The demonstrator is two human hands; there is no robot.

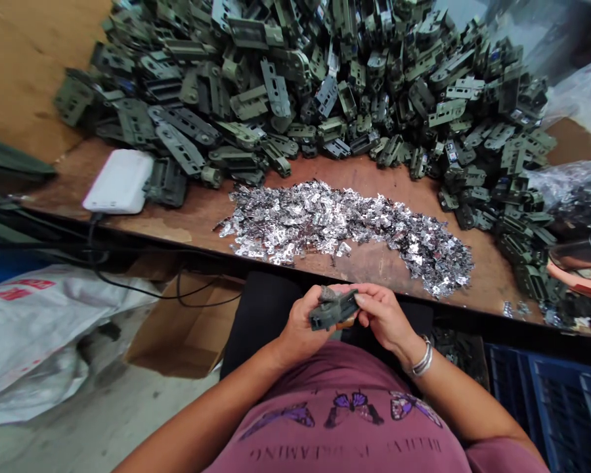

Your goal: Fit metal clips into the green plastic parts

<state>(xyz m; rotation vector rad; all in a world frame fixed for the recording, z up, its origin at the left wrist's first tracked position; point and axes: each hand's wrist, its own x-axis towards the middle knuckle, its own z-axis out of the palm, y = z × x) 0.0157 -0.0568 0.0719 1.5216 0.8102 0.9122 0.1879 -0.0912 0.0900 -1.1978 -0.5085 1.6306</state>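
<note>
A dark grey-green plastic housing [332, 311] is held between both hands, close to my body and just short of the table's front edge. My left hand [303, 325] wraps round its left end, fingers closed. At the other end my right hand [381, 314] pinches the housing with thumb and fingers. A small yellowish piece [345, 323] shows beneath the part, between the hands; I cannot tell what it is. Beyond the hands, a heap of small shiny metal clips [320, 220] is spread over the wooden table [369, 263].
A large pile of similar green housings [276, 85] covers the back of the table. A white box [119, 182] with a black cable [128, 289] sits at the left. Below stand an open cardboard box [182, 328] and a white sack [24, 335]. Blue crates [566, 394] are at lower right.
</note>
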